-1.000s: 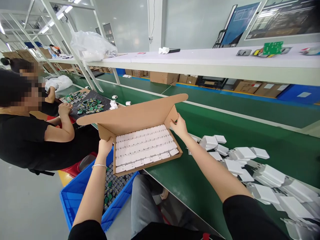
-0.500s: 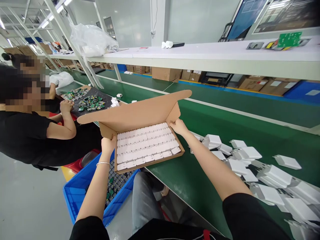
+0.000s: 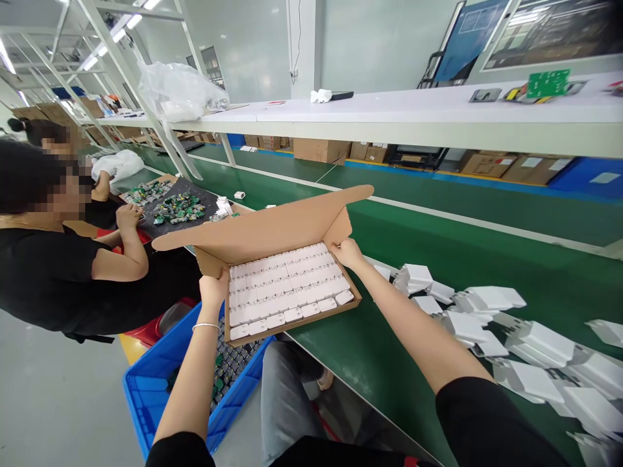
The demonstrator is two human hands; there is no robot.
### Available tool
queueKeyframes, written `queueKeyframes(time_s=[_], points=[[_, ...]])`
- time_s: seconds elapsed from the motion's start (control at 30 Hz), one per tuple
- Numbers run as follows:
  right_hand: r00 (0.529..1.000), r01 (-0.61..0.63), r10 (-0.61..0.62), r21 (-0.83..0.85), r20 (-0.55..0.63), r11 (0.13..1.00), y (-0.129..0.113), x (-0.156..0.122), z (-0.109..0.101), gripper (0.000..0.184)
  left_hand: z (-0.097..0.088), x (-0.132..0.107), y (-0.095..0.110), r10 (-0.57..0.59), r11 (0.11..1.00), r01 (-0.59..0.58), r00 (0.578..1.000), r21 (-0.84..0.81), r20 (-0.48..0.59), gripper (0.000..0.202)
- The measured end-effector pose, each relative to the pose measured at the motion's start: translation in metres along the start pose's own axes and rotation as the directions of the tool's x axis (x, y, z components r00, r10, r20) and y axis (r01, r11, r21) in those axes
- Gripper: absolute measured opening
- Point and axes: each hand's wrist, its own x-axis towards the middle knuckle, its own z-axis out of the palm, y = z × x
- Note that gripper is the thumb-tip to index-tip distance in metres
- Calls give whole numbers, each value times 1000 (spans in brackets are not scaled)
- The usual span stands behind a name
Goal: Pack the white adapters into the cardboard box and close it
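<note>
grips the box (image 3: 272,227) by its sides, clamped in left hand (image 3: 213,290) and right hand (image 3: 348,253); holds it lid-up at the belt's (image 3: 399,224) near edge, full of rowed parts (image 3: 287,280). beyond: a loose part (image 3: 239,194), further right than a second ago, apparently on a running belt.

Seeing a big crumpled plastic bag (image 3: 180,91) on the long white shelf (image 3: 413,111), plus a green circuit board (image 3: 548,84) way over right. Got cardboard boxes (image 3: 487,165) showing below the shelf, beside a blue box (image 3: 588,178). Also spotting a co-worker in black (image 3: 48,272) off left, near a dark mat (image 3: 183,185) piled with small boards (image 3: 179,209).
</note>
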Motion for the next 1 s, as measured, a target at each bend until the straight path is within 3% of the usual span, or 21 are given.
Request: queueKeyframes(time_s=[0.27, 0.43, 1.0], points=[[999, 16, -17, -6, -27, 1000, 8, -7, 13, 32, 3, -8, -9, 5, 999, -11, 994, 53, 105, 7], [998, -16, 17, 17, -62, 1000, 8, -10, 23, 30, 0, -13, -14, 7, 994, -21, 991, 106, 134, 21], [978, -17, 41, 115, -207, 993, 6, -1, 41, 17, -11, -1, -4, 57, 993, -69, 990, 95, 129, 16]])
